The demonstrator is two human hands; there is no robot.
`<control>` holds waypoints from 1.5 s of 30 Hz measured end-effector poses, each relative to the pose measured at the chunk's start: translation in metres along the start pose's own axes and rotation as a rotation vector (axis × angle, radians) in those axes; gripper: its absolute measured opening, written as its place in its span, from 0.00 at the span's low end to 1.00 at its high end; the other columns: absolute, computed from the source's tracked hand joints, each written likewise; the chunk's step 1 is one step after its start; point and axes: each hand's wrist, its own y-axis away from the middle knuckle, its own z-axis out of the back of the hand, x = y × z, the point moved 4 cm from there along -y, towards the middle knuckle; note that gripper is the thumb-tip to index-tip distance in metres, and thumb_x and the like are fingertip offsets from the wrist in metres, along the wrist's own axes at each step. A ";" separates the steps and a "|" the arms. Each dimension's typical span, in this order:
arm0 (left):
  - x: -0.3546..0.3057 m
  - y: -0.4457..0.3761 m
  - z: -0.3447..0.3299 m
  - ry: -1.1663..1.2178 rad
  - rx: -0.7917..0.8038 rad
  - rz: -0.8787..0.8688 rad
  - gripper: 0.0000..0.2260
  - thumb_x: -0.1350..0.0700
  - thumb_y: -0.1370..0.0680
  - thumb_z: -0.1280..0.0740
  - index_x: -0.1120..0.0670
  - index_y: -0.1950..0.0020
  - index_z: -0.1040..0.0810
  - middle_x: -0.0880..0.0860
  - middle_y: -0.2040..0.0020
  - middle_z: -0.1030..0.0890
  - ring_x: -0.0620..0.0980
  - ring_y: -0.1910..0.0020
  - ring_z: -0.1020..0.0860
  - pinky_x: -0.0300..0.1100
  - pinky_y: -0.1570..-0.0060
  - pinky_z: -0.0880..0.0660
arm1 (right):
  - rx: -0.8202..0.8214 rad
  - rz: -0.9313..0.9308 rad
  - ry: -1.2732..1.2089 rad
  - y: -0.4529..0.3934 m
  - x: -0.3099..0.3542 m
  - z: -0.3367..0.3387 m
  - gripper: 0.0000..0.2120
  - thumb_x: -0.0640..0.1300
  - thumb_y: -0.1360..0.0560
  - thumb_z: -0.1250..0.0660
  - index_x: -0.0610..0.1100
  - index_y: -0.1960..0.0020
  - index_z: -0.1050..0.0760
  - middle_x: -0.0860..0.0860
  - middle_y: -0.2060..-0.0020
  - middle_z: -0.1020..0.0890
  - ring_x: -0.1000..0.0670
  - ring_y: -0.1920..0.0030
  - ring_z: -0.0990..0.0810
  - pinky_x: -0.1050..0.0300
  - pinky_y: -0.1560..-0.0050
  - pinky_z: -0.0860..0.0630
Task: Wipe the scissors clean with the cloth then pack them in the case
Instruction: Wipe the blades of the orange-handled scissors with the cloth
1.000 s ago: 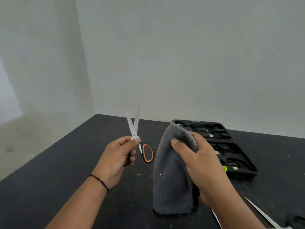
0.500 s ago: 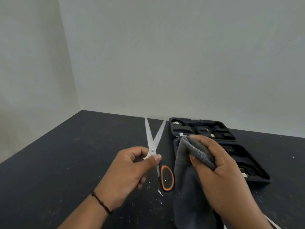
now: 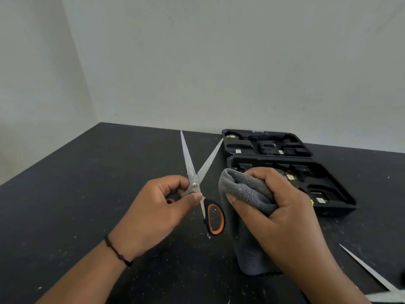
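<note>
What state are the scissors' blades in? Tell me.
Open: the scissors' two blades spread in a V above the pivot, pinched by the left hand.

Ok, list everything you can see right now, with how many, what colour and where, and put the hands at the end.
scissors: one, steel blades spread open, black and orange handles, held up over the table at centre.
cloth: one, grey, bunched at the top and hanging down, right of the scissors.
case: one, black, open, lying on the table's far right.
loose blade: one visible, steel, on the table at the lower right edge, partly cut off.
table: one, black, speckled with white flecks.
wristband: one, dark, on the left wrist.
left hand: grips the scissors near the pivot.
right hand: grips the cloth.
</note>
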 end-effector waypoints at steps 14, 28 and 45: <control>-0.010 0.008 -0.006 -0.021 0.088 -0.056 0.06 0.51 0.30 0.30 0.51 0.65 0.19 0.45 0.76 0.28 0.49 0.76 0.36 0.38 0.75 0.39 | -0.062 0.241 0.375 0.011 0.006 -0.010 0.17 0.44 0.31 0.36 0.52 0.42 0.28 0.54 0.51 0.23 0.53 0.58 0.25 0.54 0.67 0.23; -0.012 0.010 -0.003 -0.118 0.107 -0.076 0.09 0.55 0.28 0.28 0.57 0.67 0.20 0.47 0.76 0.31 0.42 0.78 0.38 0.33 0.76 0.40 | 0.088 0.334 0.472 0.015 0.002 -0.022 0.18 0.47 0.30 0.41 0.51 0.42 0.25 0.51 0.54 0.24 0.50 0.63 0.24 0.54 0.74 0.25; -0.007 0.011 -0.008 -0.184 0.110 -0.148 0.08 0.42 0.33 0.31 0.45 0.68 0.21 0.46 0.74 0.26 0.49 0.74 0.33 0.41 0.72 0.34 | 0.083 0.276 0.335 0.016 -0.005 -0.022 0.12 0.49 0.28 0.38 0.50 0.46 0.23 0.54 0.57 0.23 0.52 0.62 0.22 0.53 0.70 0.23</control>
